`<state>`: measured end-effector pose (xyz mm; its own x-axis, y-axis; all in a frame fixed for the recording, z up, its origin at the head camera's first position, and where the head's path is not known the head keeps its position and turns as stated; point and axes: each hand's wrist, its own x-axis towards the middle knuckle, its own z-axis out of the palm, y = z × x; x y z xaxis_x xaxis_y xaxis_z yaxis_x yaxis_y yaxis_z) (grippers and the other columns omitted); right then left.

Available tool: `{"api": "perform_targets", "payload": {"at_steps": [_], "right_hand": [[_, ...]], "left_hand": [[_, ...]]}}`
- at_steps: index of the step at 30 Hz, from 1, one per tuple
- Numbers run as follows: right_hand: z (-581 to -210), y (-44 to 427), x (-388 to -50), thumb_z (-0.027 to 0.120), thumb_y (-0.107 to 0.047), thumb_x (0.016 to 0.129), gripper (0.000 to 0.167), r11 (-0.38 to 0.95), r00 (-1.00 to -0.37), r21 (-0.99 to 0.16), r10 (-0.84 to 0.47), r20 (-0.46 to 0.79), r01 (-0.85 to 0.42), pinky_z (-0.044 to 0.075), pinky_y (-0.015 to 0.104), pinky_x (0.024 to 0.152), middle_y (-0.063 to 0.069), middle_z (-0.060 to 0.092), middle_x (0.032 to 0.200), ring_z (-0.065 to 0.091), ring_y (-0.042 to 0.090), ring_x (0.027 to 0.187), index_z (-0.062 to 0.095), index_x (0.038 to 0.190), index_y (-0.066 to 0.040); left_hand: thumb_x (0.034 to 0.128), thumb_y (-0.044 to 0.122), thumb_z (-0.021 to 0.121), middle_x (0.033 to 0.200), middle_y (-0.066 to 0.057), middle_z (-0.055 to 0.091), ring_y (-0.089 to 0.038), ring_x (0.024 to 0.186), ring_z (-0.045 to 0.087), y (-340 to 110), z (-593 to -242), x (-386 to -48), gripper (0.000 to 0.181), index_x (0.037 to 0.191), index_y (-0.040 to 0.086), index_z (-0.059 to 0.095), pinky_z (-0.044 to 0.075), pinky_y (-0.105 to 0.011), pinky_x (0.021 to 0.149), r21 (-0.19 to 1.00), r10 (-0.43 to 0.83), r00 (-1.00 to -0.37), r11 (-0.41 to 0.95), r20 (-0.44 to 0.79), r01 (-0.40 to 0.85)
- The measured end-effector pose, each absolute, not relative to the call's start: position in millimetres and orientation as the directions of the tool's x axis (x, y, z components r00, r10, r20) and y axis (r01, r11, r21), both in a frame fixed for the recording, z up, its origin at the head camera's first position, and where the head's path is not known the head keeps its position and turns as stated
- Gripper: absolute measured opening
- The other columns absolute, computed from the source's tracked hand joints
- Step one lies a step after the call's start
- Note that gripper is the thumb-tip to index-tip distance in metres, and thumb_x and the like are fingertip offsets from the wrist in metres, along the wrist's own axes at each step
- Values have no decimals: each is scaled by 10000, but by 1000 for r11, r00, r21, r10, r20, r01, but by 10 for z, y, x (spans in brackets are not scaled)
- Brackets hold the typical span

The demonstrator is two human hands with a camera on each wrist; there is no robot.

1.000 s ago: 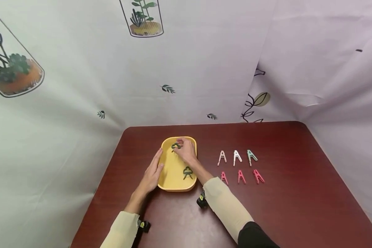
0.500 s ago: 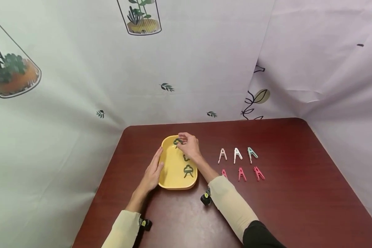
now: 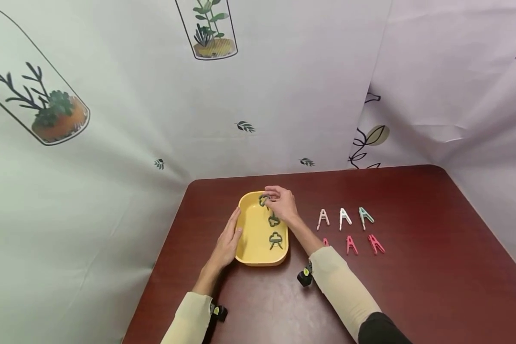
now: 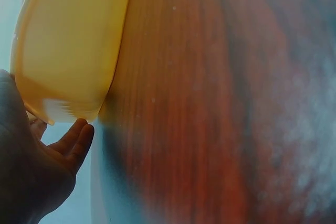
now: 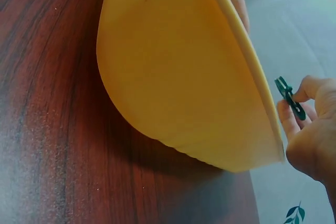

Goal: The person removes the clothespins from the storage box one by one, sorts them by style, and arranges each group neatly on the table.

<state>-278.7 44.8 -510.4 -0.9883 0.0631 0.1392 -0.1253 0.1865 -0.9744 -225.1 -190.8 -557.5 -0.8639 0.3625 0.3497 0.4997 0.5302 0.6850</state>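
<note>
A yellow plastic tray (image 3: 256, 255) stands on the table. My left hand (image 3: 226, 242) lies along its left wall, fingers straight and touching the rim. At the far end of the tray, my right hand (image 3: 283, 204) pinches a dark green clip (image 5: 290, 98) between thumb and fingers, as the right wrist view shows. Two more dark green items lie along the tray's right side: a middle clip (image 3: 274, 221) and a near clip (image 3: 276, 240). The right hand partly covers the held clip in the head view.
Right of the tray, two rows of clothespins lie on the dark red table (image 3: 417, 282). The far row has a pale pink (image 3: 323, 218), a white (image 3: 344, 218) and a green clothespin (image 3: 365, 217). Red clothespins (image 3: 351, 245) form the near row. A printed curtain (image 3: 301, 95) hangs behind.
My right hand has moved slightly right and away within the tray, still pinching the clip. The middle clip has come into sight. My left hand stays at the tray; the head view has shifted.
</note>
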Motion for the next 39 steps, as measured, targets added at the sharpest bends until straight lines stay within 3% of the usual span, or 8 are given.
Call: {"api": "perform_targets", "payload": {"at_steps": [2,8,11,26,29,34,39], "right_hand": [[-5126,475,-2778,712,30,896,399,180,-990,-976,58,132,-119,579,357,972,86,798,1126,741,249,1104,734,1290,-26],[-5139,501,-2790,717,29,903,374,134,-989,-983,60,137,-128,581,340,964,104,799,1122,752,246,1089,737,1275,-5],[-5139,510,-2808,715,56,911,368,88,-991,-989,57,124,-119,580,330,962,122,794,1141,750,251,1093,733,1275,2],[-5128,721,-2853,682,113,914,421,-5,-992,-995,82,101,-101,561,326,995,199,762,1206,713,337,1165,686,1331,60],[-5118,811,-2852,682,102,921,422,-17,-991,-995,92,98,-100,564,265,956,215,749,1233,705,353,1180,681,1341,59],[-5128,950,-2876,682,116,917,416,-64,-990,-995,117,74,-82,571,191,859,221,747,1236,722,312,1141,693,1327,43],[-5161,1121,-2875,671,105,931,425,-61,-986,-995,152,74,-84,571,200,886,215,741,1256,725,254,1133,684,1350,38]], "left_hand": [[1107,42,467,1722,-175,292,-369,1569,296,-1891,-5594,-2239,570,1651,-13,306,232,-418,1266,678,361,-859,529,364,510],[1113,45,471,1737,-139,274,-327,1587,265,-1885,-5582,-2235,574,1660,4,300,138,-209,1226,700,358,-868,519,343,491],[1113,45,473,1738,-136,272,-314,1590,258,-1894,-5576,-2247,575,1659,3,298,117,-158,1204,704,362,-871,519,333,485],[1121,62,464,1740,-119,273,-299,1593,254,-1899,-5575,-2256,565,1659,2,300,114,-152,1209,702,365,-869,519,334,488],[1121,66,466,1741,-117,273,-291,1594,252,-1896,-5571,-2253,566,1660,6,302,116,-153,1211,706,363,-872,519,329,482],[1103,23,480,1721,-186,288,-370,1576,278,-1905,-5572,-2248,570,1642,-41,306,111,-143,1203,697,369,-855,501,365,514],[1092,-3,487,1714,-202,296,-396,1568,284,-1897,-5594,-2274,569,1631,-60,314,108,-119,1195,703,370,-845,476,385,528]]}}
